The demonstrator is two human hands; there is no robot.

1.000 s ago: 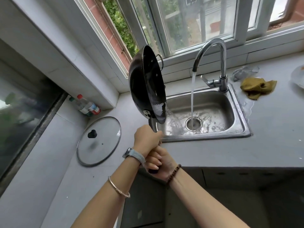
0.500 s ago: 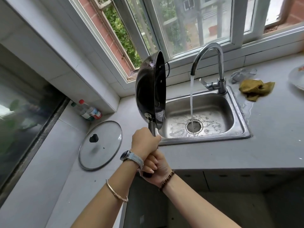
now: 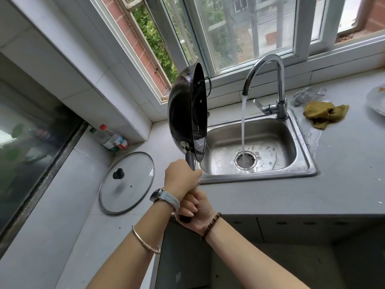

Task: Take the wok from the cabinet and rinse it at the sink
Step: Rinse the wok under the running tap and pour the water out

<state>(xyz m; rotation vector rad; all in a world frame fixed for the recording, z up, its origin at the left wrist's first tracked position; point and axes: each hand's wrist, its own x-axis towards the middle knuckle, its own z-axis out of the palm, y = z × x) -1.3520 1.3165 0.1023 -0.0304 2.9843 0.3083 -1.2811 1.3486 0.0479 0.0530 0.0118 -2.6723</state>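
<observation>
A black wok (image 3: 183, 113) stands on edge, handle down, above the left rim of the steel sink (image 3: 291, 174), its open side facing right. My left hand (image 3: 181, 176) grips the handle just under the bowl. My right hand (image 3: 195, 209) grips the handle's lower end, right below the left one. A thin trickle of water runs off the wok's lower rim into the sink. The chrome tap (image 3: 270, 84) at the sink's back is on, and its stream falls onto the drain (image 3: 245, 160).
A glass lid (image 3: 127, 182) lies flat on the counter left of the sink, with bottles (image 3: 110, 138) in the corner behind it. A yellow-brown cloth (image 3: 325, 113) and a clear plastic piece (image 3: 308, 94) lie right of the tap. A plate edge (image 3: 377, 101) shows far right.
The wok has turned from tilted with its inside facing me to nearly edge-on and upright. Far less water pours from it now. Both hands stay on the handle.
</observation>
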